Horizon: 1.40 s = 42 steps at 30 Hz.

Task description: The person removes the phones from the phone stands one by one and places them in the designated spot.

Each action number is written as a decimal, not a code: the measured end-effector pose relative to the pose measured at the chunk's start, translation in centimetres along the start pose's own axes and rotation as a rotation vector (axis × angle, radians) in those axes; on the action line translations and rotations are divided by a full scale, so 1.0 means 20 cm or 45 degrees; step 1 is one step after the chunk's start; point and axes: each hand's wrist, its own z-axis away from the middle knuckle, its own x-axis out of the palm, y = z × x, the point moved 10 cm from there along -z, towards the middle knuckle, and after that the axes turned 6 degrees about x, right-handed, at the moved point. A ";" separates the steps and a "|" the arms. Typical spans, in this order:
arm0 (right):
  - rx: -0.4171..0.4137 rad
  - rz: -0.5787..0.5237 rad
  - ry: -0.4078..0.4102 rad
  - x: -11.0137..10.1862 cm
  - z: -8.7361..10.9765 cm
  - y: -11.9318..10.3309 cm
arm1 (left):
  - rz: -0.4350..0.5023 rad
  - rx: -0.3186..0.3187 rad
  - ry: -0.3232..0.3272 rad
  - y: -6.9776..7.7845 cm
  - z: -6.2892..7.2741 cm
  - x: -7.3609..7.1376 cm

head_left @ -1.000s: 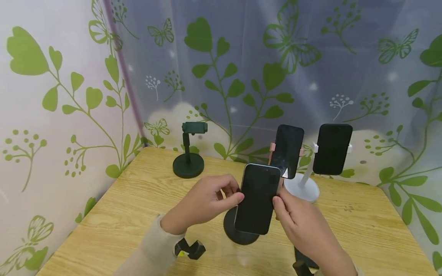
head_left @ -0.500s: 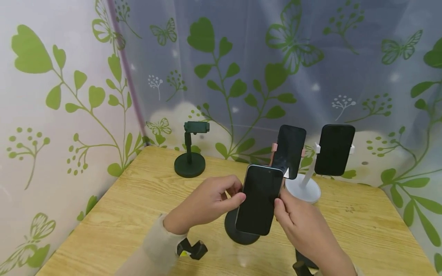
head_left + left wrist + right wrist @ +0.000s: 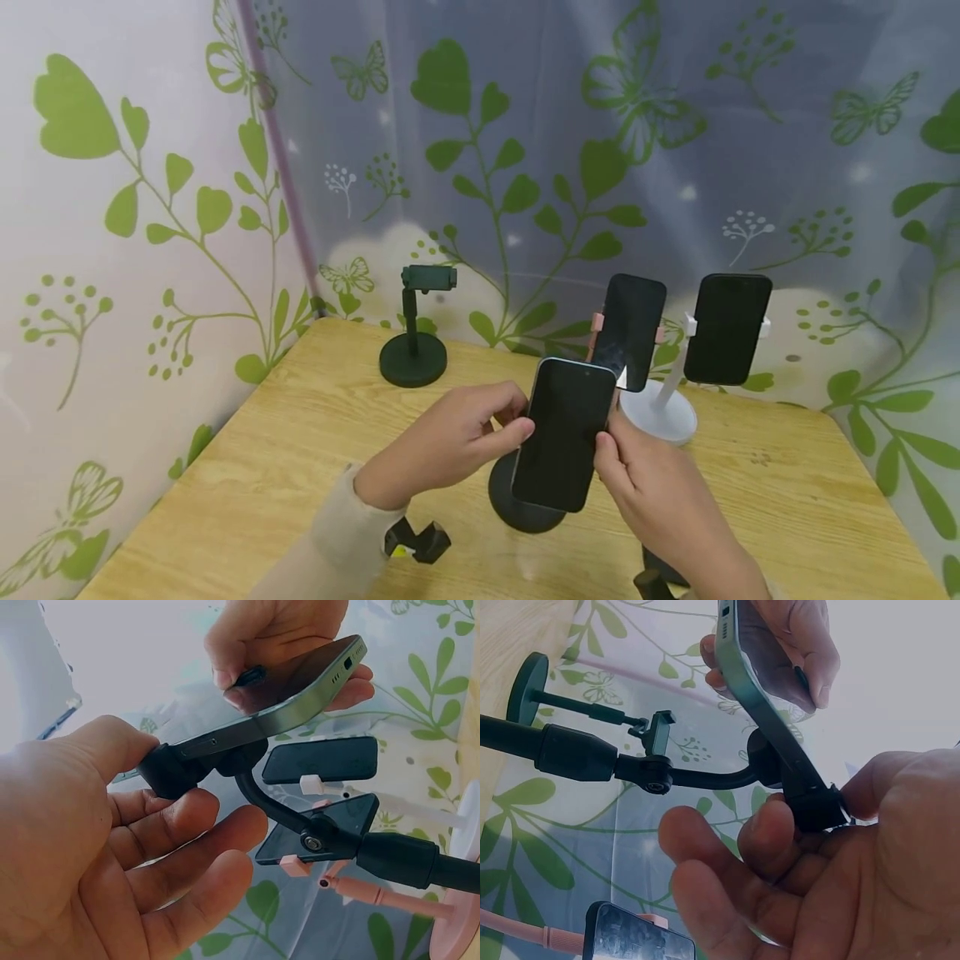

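A smartphone [image 3: 564, 437] with a dark screen sits tilted in a black phone stand [image 3: 517, 502], whose round base shows below it. At the phone's left edge, my left hand [image 3: 457, 437] pinches the stand's clamp end [image 3: 171, 771] between thumb and index finger, its other fingers loosely bent. My right hand [image 3: 660, 479] pinches the opposite clamp end [image 3: 817, 808] at the right edge. The stand's curved neck [image 3: 266, 802] runs behind the phone, hidden from the head view. Both clamp ends lie against the phone's sides.
Behind stand a pink phone stand [image 3: 597, 321] and a white one [image 3: 660, 412], each bearing a phone. A dark green stand [image 3: 412, 360] without a phone is at the back left. A dark flat object [image 3: 662, 571] lies partly under the right forearm. Patterned curtains border the wooden table [image 3: 262, 450].
The head view has shifted slightly, so everything appears a little farther right. Both hands keep their hold at the phone's sides.
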 end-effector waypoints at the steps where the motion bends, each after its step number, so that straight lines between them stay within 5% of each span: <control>1: -0.003 -0.001 0.003 0.00 0.00 0.00 | -0.005 -0.002 -0.002 0.00 0.00 0.00; 13: 0.025 -0.040 -0.023 0.00 -0.01 0.00 | -0.029 -0.002 0.049 0.01 0.01 -0.02; 20: 0.031 -0.045 -0.030 -0.01 -0.01 0.00 | -0.111 0.070 0.105 0.04 0.02 -0.06; 25: 0.027 -0.082 0.014 -0.03 0.00 0.00 | -0.112 0.110 0.095 0.04 0.02 -0.06; 42: 0.030 -0.222 0.280 -0.13 0.03 0.00 | 0.030 -0.003 -0.020 0.00 0.01 -0.01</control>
